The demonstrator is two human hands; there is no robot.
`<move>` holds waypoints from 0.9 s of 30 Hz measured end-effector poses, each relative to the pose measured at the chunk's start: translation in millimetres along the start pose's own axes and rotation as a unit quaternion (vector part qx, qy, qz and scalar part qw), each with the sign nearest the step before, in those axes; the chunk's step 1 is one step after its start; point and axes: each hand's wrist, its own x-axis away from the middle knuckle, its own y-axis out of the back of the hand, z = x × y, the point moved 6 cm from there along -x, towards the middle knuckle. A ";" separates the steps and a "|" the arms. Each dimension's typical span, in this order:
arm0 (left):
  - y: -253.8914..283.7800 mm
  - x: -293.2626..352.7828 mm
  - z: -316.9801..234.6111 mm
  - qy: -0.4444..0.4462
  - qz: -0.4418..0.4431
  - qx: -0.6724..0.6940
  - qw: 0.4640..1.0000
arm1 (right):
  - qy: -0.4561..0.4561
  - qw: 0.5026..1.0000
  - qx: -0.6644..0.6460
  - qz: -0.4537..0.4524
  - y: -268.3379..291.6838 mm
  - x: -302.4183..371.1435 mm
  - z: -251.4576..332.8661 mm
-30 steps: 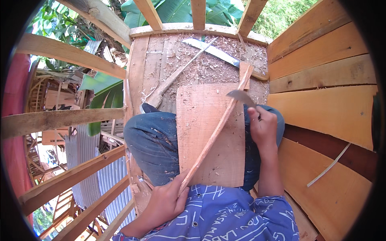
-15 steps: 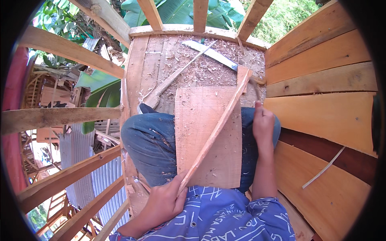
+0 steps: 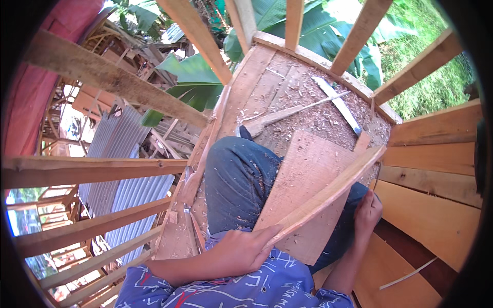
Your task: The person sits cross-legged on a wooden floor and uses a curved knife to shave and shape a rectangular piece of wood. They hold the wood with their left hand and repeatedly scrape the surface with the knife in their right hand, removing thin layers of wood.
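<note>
I sit on a plank platform with a wide flat board [image 3: 308,195] across my jeans-clad lap. A long narrow wooden strip [image 3: 334,192] lies slanted over the board, from near my waist up to the right. My left hand [image 3: 246,251] grips the near end of this strip. My right hand [image 3: 367,213] is down at the board's right edge, next to my knee, its back toward the camera and its fingers curled. What those fingers hold is hidden.
Wood shavings cover the platform floor [image 3: 308,110]. A long-handled tool [image 3: 277,117] and a flat pale blade-like slat [image 3: 336,102] lie on it ahead of my knees. Wooden rails [image 3: 102,77] surround me, a plank wall [image 3: 436,205] rises on the right, and corrugated sheets [image 3: 123,154] lie below left.
My right hand held a curved blade against the strip a second ago. It has dropped to the board's right edge and the blade is out of sight. The view has swung left.
</note>
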 end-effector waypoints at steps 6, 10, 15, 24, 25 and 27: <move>-5.4 9.9 3.7 -0.031 -0.053 0.021 0.998 | 0.140 0.978 0.126 0.086 -40.0 58.6 58.2; -6.8 8.7 4.3 -0.040 -0.052 0.016 0.998 | 0.164 0.968 0.143 0.129 -45.9 77.3 60.1; -15.1 7.4 0.2 -0.054 -0.016 -0.003 0.998 | 0.139 0.980 0.129 0.056 -27.4 37.9 38.5; -17.2 8.5 -2.6 -0.051 0.013 -0.053 0.997 | 0.062 0.983 0.162 -0.059 34.1 -26.8 14.2; -15.2 6.4 -0.7 -0.044 0.024 -0.045 0.998 | 0.076 0.985 0.153 -0.031 18.0 -6.9 32.0; -14.4 6.6 0.2 -0.048 0.005 -0.040 0.998 | 0.111 0.981 0.152 0.052 -10.3 32.3 48.9</move>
